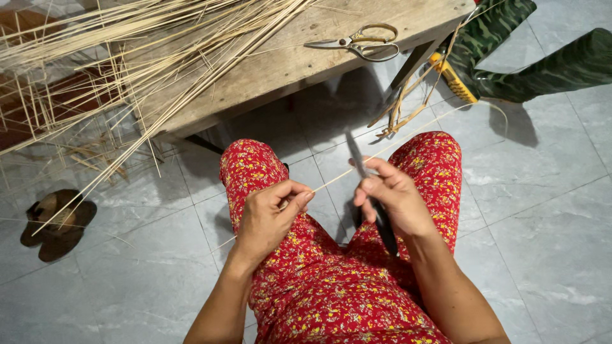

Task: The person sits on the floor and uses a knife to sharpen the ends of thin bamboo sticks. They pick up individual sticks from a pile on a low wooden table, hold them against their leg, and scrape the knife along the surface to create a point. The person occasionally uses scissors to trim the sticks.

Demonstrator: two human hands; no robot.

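The trousers are bright red with a small floral print in yellow, white and green. The strips heaped on the bench are pale straw, the bench itself weathered tan. The scissors have grey blades and brass-coloured handles. The floor tiles are mottled grey. The boots show green camouflage. The sandals are dark brown.

Bench, floor and hands: positions

Scissors on bench at 12 o'clock; strip pile at 10, on the bench; sandals on floor at 9; boots at 2; hands at centre, above lap.
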